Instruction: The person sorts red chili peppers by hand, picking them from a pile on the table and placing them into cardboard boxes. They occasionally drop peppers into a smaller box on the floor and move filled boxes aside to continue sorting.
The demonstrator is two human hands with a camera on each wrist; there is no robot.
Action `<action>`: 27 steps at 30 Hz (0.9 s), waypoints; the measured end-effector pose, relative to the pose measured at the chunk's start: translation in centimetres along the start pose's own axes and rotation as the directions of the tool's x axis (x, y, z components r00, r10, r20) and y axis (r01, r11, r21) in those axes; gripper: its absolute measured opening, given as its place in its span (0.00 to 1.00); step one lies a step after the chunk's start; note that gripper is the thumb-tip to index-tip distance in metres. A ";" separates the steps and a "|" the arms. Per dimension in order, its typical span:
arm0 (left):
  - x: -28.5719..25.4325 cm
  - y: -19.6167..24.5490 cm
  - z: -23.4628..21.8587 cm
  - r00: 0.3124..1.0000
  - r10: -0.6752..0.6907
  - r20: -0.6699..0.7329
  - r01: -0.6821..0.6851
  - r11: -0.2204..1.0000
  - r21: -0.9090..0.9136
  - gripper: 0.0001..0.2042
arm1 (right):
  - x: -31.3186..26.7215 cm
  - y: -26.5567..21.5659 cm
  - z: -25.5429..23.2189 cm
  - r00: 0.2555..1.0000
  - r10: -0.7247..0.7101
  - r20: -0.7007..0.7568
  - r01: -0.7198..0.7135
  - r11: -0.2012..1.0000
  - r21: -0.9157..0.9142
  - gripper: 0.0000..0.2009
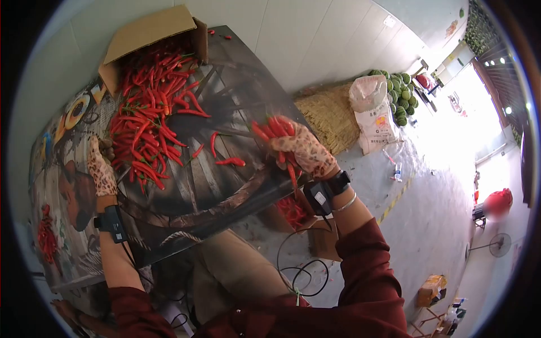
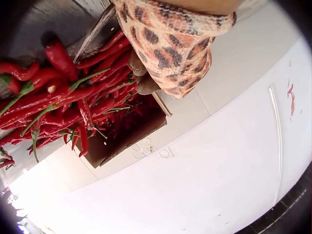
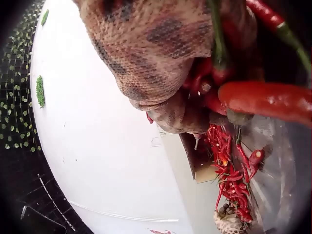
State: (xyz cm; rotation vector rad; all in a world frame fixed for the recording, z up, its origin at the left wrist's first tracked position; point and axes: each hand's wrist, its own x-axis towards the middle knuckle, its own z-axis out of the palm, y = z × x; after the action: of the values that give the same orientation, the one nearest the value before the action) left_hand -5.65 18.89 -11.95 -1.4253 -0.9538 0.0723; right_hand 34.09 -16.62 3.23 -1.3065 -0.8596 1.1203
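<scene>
A large heap of red chili peppers (image 1: 146,121) spills across the printed tabletop. My right hand (image 1: 304,149), in a leopard-spotted glove, grips a bunch of chili peppers (image 1: 273,128) over the table's right edge. In the right wrist view, peppers with green stems (image 3: 265,100) stick out from the gloved fingers. My left hand (image 1: 101,169), gloved alike, lies along the left side of the heap. The left wrist view shows its brown fingertips (image 2: 146,85) beside the peppers, with no pepper visibly gripped; its palm side is hidden.
A cardboard box (image 1: 152,34) lies on its side at the table's back, peppers pouring from its mouth. Below the right edge, another box (image 1: 324,242) stands near more peppers (image 1: 292,213). A few loose peppers (image 1: 231,161) lie mid-table. A black cable (image 1: 304,279) loops by my legs.
</scene>
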 end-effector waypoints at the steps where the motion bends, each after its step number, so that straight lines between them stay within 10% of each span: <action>1: -0.1 -0.8 0.2 0.996 0.093 -0.010 -0.091 0.985 0.149 0.18 | -0.3 -0.7 0.6 0.999 -0.035 -0.024 0.036 0.999 0.027 0.23; 4: 2.1 -0.4 -2.3 0.934 0.354 0.056 -0.326 0.772 0.546 0.19 | -1.4 -2.3 0.1 0.990 -0.117 -0.073 0.118 0.993 0.002 0.27; 9: 3.8 -0.9 -4.2 0.711 0.588 0.386 -0.498 0.033 0.866 0.20 | -4.8 -1.3 -2.7 0.992 -0.039 -0.124 0.036 0.999 -0.025 0.23; 16: 0.2 -2.5 -6.1 0.401 0.331 0.854 -0.078 -0.916 0.393 0.21 | -4.6 2.2 -3.8 0.991 0.034 -0.131 -0.053 0.989 -0.140 0.26; 18: 3.4 -2.4 -6.5 0.379 0.155 0.912 0.133 -0.985 0.112 0.21 | -2.6 1.8 -1.8 0.993 0.044 -0.108 -0.061 0.986 -0.158 0.26; 27: 1.5 -1.1 -1.5 0.656 0.271 0.704 0.343 -0.938 0.041 0.23 | 6.0 0.1 6.5 0.976 -0.217 0.007 0.217 0.975 -0.044 0.22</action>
State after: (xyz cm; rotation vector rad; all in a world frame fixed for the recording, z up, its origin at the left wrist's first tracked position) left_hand -4.35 18.36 -10.09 1.0662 0.9221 1.2105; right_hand 29.52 -9.03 3.13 -1.2149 -1.0088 0.9353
